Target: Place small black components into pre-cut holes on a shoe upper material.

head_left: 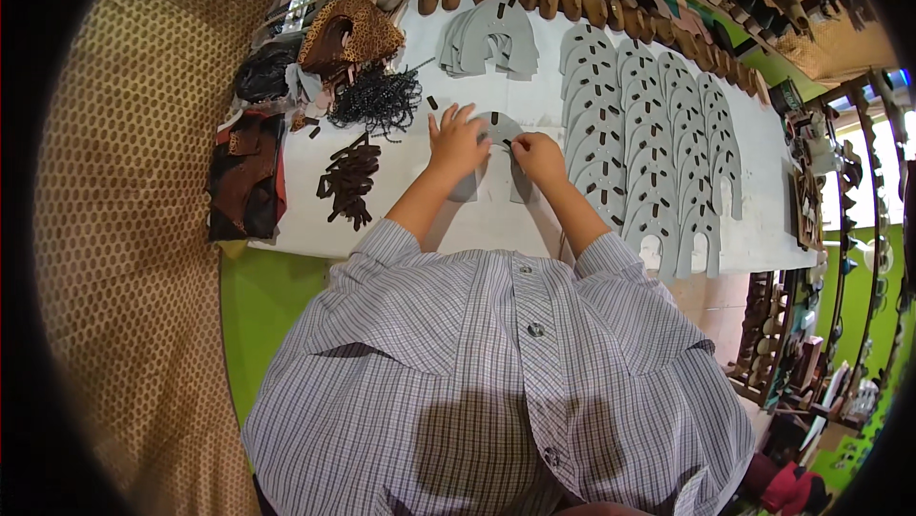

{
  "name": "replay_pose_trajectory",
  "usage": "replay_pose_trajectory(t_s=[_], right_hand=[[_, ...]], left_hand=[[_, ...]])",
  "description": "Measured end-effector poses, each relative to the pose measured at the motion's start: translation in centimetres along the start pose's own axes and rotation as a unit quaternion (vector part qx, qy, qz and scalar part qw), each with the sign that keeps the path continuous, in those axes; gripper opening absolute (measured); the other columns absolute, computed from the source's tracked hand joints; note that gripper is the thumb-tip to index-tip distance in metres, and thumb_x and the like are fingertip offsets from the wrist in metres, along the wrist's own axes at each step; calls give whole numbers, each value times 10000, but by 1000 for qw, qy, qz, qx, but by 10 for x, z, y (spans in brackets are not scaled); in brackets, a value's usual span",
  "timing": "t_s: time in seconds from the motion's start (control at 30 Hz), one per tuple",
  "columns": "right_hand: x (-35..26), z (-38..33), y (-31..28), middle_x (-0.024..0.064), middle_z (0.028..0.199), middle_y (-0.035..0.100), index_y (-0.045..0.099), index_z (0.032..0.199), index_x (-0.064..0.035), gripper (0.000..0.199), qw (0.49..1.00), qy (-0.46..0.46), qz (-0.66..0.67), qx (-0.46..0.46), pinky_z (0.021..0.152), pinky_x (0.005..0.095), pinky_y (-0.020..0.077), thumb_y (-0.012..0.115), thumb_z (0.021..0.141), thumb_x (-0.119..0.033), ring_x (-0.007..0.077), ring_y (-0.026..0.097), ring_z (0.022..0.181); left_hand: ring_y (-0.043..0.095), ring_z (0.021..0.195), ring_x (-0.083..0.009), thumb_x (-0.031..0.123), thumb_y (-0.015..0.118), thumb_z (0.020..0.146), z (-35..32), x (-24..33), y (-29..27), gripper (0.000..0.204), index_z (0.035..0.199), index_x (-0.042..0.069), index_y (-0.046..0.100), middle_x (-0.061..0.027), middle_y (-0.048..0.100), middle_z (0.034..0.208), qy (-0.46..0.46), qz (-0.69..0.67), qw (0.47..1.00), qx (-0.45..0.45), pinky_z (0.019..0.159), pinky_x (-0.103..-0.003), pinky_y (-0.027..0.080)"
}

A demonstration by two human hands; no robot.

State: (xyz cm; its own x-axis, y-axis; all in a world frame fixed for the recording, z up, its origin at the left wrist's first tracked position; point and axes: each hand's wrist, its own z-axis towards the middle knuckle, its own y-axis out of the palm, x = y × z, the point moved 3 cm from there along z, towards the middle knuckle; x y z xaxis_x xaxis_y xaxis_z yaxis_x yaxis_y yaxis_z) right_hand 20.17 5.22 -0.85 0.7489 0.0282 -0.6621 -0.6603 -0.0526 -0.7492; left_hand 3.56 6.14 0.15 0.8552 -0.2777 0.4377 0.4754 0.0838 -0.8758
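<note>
A grey horseshoe-shaped cutout [511, 125] lies on the white table in front of me, with a dark strip [494, 118] at the top of its curve. My left hand [456, 146] is over the cutout's left arm, its fingers spread and somewhat blurred. On the other arm, my right hand [541, 157] pinches at a small dark strip [507, 143] on the grey surface. To the left lies a heap of similar dark strips [349, 182], and one loose strip [432, 103] sits just beyond my left hand.
Overlapping rows of grey cutouts with dark strips [655, 148] cover the right side. A stack of grey cutouts [489, 34] lies farther back, before a row of brown shoe forms [572, 2]. Black beaded cords [377, 101], leopard-print material [353, 31] and dark folded pieces [246, 177] crowd the left.
</note>
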Motion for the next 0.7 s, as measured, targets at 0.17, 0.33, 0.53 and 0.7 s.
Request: replay_pose_trajectory(t_s=[0.17,0.33,0.53,0.7], right_hand=[[6,14,1,114,815,661,673,885,-66,212,998,58,-15,-11,695,346,483,599,769,-228,259,631,750],[7,19,-1,113,812,659,670,887,-69,215,999,38,-23,3,691,340,484,607,771,-238,256,631,748],[-3,18,1,85,805,651,675,861,-98,152,998,-4,-54,29,682,347,484,605,769,-198,247,621,741],[-5,11,0,67,793,633,684,847,-125,126,975,-137,-162,62,661,363,481,617,746,-161,250,602,737]], left_hand=[[279,1286,-327,330,614,774,22,-22,15,440,1175,160,554,-138,361,1372,-51,58,996,-55,1021,-607,159],[285,1279,-344,338,639,751,33,-27,22,402,1112,169,588,-120,378,1361,-21,26,997,-67,1014,-613,164],[254,1295,-351,378,693,694,47,-35,25,330,929,154,641,-71,421,1336,-8,-27,995,-98,1013,-618,128],[217,1319,-341,399,702,681,51,-26,23,320,860,137,664,-36,426,1342,21,-60,980,-187,1030,-601,86]])
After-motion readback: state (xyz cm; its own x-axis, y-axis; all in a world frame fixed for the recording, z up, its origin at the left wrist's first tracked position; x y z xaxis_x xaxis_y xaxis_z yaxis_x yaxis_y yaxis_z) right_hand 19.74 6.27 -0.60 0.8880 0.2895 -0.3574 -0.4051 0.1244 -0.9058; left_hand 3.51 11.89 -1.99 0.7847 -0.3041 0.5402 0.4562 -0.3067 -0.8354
